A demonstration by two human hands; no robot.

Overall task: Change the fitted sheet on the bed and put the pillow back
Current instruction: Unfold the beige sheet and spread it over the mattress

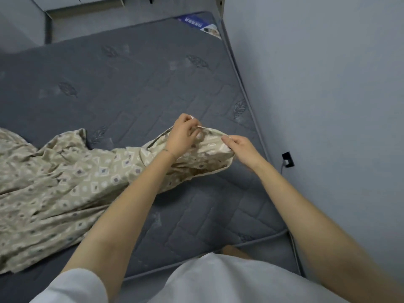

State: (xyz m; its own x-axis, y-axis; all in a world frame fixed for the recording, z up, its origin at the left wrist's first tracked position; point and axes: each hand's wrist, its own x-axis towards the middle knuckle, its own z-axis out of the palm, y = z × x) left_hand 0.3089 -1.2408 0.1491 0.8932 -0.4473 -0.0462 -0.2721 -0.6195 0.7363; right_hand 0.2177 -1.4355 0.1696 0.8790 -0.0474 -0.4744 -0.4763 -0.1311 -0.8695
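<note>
A beige cotton fitted sheet printed with small diamonds and squares (pixel 65 182) lies crumpled across the left half of a dark grey quilted mattress (pixel 153 73), which is bare everywhere else. From that heap, 1 length of the sheet runs rightward and rises off the mattress to where both hands hold it, near the mattress's right side.

The left hand (pixel 183 134) has its fingers curled, and its grip pinches the sheet's hem between thumb and fingertips at the highest point of the cloth. A thin bracelet (pixel 168 150) circles that wrist. The right hand (pixel 240 147) is just beside it, a little lower and to the right, and its grip pinches the same hem between thumb and forefinger. The cloth between the 2 hands sags in a short arc, and below them the sheet hangs in a loose pouch that touches the mattress.

The mattress's right edge runs along a pale grey painted wall (pixel 328 84). A black wall socket (pixel 288 159) sits low on that wall with a cable hanging from it. A blue and white printed label (pixel 201 24) lies on the mattress's far right corner. The person's white garment (pixel 218 281) fills the bottom of the view, at the mattress's near edge.
</note>
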